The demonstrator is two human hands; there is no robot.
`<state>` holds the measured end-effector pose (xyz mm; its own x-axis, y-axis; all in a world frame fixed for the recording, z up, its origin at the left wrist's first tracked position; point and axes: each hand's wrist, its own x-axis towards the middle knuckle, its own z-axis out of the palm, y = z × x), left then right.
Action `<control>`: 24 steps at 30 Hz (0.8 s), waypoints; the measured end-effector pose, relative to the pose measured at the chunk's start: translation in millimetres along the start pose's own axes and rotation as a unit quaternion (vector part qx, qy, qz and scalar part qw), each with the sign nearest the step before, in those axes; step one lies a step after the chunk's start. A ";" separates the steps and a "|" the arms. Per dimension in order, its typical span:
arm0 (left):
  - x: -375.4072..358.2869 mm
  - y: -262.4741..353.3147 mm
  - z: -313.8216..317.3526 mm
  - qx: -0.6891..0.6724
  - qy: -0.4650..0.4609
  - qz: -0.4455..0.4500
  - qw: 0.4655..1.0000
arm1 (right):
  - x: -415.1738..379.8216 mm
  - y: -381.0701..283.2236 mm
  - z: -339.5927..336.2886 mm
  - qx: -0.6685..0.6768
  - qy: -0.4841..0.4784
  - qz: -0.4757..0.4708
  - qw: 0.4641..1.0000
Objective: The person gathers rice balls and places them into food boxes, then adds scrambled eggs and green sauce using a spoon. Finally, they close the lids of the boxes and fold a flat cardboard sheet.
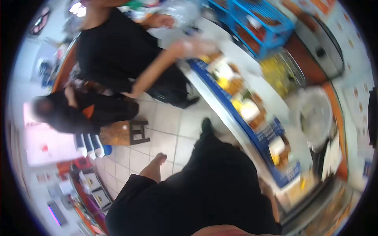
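My left hand (159,158) hangs low beside my black clothing (204,185), over the tiled floor; it is small and blurred, and its fingers cannot be made out. On the other side, my right hand (264,185) is partly visible between my clothing and the counter edge, its fingers unclear. Along the white counter (222,114) runs a blue printed strip (258,143) bearing several portions of brown, white and yellow food (250,110). A co-worker's blurred hand (201,47) reaches over the far end of the strip.
A co-worker in black (114,47) stands across the counter corner; another person (94,110) is beside a wooden stool (118,133). Blue baskets (262,27), a container of yellow food (279,72), a clear tub (315,114) and a metal tray (327,212) line the counter.
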<state>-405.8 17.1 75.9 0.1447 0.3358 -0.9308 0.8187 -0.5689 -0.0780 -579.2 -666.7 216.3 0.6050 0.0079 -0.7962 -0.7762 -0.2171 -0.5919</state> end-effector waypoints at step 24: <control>-453.7 351.0 312.4 0.278 0.247 0.844 0.387 | -70.7 -118.5 -33.7 -0.229 0.517 -0.277 0.777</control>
<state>-357.7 -569.5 359.2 0.4136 -0.8416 0.3474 -0.8994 -0.3182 0.2998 -524.0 -674.4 346.9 0.8265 -0.5132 0.2315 -0.3452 -0.7868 -0.5117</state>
